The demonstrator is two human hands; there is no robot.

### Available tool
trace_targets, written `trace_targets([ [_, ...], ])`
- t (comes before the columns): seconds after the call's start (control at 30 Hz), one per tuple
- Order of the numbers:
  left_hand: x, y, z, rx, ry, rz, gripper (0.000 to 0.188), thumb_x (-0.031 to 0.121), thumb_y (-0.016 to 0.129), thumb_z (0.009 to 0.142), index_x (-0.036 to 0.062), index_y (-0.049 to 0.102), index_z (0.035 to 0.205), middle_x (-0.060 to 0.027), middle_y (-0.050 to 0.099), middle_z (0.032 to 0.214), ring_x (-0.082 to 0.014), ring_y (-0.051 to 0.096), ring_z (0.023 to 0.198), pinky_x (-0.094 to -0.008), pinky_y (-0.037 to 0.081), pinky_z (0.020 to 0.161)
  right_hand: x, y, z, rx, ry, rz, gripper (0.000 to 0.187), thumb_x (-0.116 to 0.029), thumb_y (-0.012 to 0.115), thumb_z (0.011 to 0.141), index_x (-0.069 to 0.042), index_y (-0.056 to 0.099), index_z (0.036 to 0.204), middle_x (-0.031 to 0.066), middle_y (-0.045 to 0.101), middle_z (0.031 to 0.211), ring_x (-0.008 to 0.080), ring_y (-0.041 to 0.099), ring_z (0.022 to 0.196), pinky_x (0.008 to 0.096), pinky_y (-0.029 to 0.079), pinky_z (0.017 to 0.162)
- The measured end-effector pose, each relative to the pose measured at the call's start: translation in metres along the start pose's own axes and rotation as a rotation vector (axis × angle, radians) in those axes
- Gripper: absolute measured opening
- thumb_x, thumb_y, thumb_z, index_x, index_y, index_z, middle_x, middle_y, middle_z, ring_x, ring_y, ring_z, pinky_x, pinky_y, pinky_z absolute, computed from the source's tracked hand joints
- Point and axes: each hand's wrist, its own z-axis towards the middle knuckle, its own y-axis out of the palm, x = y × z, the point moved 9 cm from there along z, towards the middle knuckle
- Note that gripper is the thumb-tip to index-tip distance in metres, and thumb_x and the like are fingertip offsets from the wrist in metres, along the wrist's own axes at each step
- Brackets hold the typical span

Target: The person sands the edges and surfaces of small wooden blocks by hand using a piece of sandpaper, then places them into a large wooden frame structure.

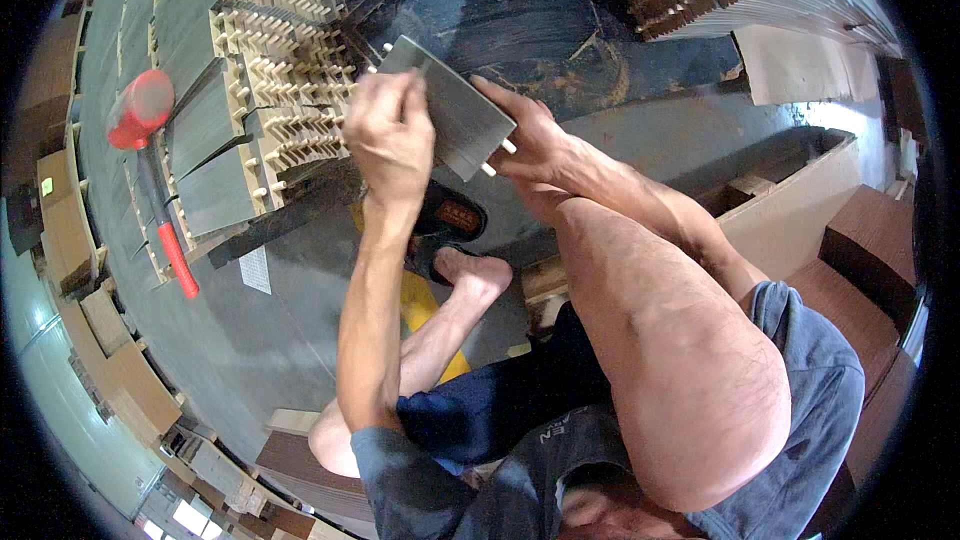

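Grey floor (300, 340) shows between board stacks. At left lies a red mallet (158, 186), then rows of pegged boards (285, 70). Blurred, the left hand (388, 130) curls at the panel (458, 115); whether it grips, I cannot tell. Tilted between both hands, the panel is clasped by the right hand (540, 145) along its right edge.

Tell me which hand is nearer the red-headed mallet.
Left. Your left hand is right of the mallet, by the left side of the dowelled gray board; your right hand is farther right, at the board's opposite edge.
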Motion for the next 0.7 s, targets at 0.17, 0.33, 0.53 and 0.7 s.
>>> trace_targets([
  [0.17,0.07,0.03,-0.054,-0.339,0.222,-0.257,0.01,-0.001,0.07,0.077,0.0009,0.068,0.086,-0.0147,0.063,0.078,-0.0317,0.062,0.071,-0.0389,0.05,0.064,-0.014,0.021,0.003,-0.24,0.014,0.118,0.041,-0.046,0.052,0.096,-0.01,0.067,0.109,0.0077,0.067,0.1,0.0201,0.062,0.092,0.0355,0.052,0.086],
  [0.33,0.02,-0.006,-0.028,-0.14,-0.227,-0.287,0.007,0.006,0.071,0.084,0.0019,0.07,0.09,-0.0085,0.069,0.084,-0.0191,0.063,0.071,-0.0304,0.051,0.066,-0.034,0.012,0.005,-0.259,-0.115,-0.132,0.058,-0.052,0.051,0.094,-0.004,0.056,0.128,0.0162,0.064,0.113,0.0247,0.064,0.1,0.0416,0.051,0.092],
  [0.53,-0.055,0.009,-0.038,-0.072,-0.872,-0.97,0.015,0.009,0.072,0.087,0.0034,0.069,0.1,-0.0031,0.069,0.093,-0.0099,0.062,0.08,-0.0238,0.049,0.07,-0.065,0.035,-0.031,-0.028,-0.734,-1.119,0.084,-0.042,0.077,0.073,-0.01,0.045,0.143,0.0155,0.057,0.123,0.0276,0.055,0.115,0.0409,0.042,0.102],
  [0.7,-0.069,0.014,-0.051,-0.024,-0.859,-0.941,0.015,0.005,0.073,0.084,0.0035,0.07,0.099,-0.0022,0.068,0.092,-0.0107,0.062,0.081,-0.0251,0.05,0.079,-0.054,0.037,-0.037,-0.053,-0.739,-1.224,0.09,-0.043,0.08,0.071,-0.013,0.041,0.146,0.0158,0.05,0.131,0.0287,0.05,0.12,0.0421,0.041,0.103],
])
